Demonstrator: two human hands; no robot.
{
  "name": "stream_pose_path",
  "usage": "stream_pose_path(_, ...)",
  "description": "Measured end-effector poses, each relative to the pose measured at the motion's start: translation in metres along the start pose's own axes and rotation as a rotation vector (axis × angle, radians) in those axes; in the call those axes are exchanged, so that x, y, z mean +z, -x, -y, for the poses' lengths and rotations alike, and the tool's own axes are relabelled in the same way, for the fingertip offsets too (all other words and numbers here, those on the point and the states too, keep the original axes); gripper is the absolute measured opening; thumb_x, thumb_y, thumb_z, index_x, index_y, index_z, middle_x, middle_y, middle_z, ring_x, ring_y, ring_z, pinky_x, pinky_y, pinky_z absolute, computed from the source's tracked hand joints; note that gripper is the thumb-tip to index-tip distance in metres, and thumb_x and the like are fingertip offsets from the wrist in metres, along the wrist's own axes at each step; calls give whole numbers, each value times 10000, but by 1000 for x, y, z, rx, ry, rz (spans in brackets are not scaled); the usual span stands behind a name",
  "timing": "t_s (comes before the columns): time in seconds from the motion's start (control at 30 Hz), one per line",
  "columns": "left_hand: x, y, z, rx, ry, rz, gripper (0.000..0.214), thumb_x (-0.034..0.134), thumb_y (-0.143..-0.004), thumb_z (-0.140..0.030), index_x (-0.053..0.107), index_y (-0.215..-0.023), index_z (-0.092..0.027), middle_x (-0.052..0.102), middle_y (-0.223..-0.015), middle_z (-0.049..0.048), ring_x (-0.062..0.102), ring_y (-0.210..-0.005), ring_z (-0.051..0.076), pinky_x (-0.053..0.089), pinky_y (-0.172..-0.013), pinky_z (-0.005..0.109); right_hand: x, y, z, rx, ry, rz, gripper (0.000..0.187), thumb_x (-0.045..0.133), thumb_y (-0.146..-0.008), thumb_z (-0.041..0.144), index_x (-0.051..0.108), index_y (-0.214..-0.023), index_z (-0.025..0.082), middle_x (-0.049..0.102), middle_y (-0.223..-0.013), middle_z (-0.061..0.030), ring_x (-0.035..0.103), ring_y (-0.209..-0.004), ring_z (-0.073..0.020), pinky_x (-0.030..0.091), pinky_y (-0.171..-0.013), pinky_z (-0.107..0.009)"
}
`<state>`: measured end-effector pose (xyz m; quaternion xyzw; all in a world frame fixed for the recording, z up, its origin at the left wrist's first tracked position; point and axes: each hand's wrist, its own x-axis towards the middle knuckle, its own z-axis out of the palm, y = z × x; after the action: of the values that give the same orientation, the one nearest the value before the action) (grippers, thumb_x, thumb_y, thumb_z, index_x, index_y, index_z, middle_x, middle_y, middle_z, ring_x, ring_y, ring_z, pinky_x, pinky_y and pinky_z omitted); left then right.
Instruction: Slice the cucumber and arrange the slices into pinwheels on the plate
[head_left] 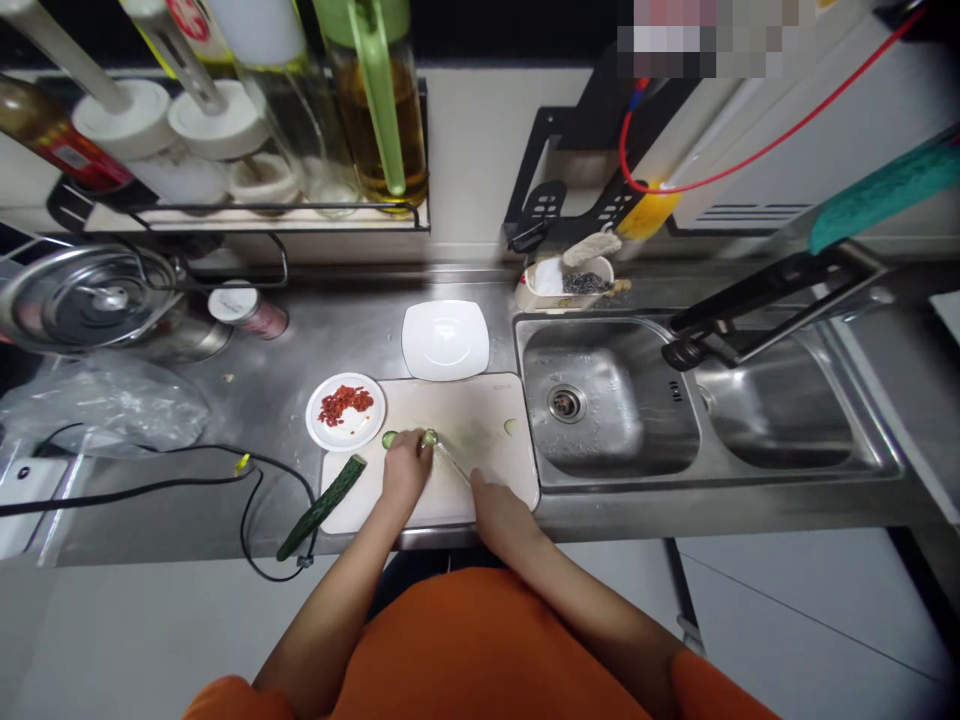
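On the white cutting board [480, 400], my left hand [406, 470] is closed over a piece of cucumber [389, 439], whose green ends show on both sides of the fingers. My right hand [501, 508] grips a knife [454, 464]; its handle is hidden in the fist and its thin blade reaches to the cucumber's right end. A longer, dark green cucumber length [322, 508] lies across the board's left edge with its cut end up. One thin cucumber slice [510, 427] rests near the board's right side.
A plate of small red pieces [319, 388] stands left of the board, and a white square dish [445, 340] behind it. The double sink [611, 480] adjoins on the right. A black cable [172, 484], plastic bag [112, 400] and lidded pot [172, 335] occupy the left counter.
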<state>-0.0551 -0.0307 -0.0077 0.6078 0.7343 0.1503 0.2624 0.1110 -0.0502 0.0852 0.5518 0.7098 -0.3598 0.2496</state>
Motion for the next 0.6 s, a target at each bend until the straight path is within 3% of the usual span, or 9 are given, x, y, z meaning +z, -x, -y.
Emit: stream_pose_path(0.6,0,-2,1,-16,3,27,259,481,-804,-206,636,-1008,-171,650,-987,92,579,-932,208,433,-856,322,0,-5,5,5,17,-11,419,313,-850,20,370,-1258,99,651,-980,-174,628,-968,-244,483,-725,-309)
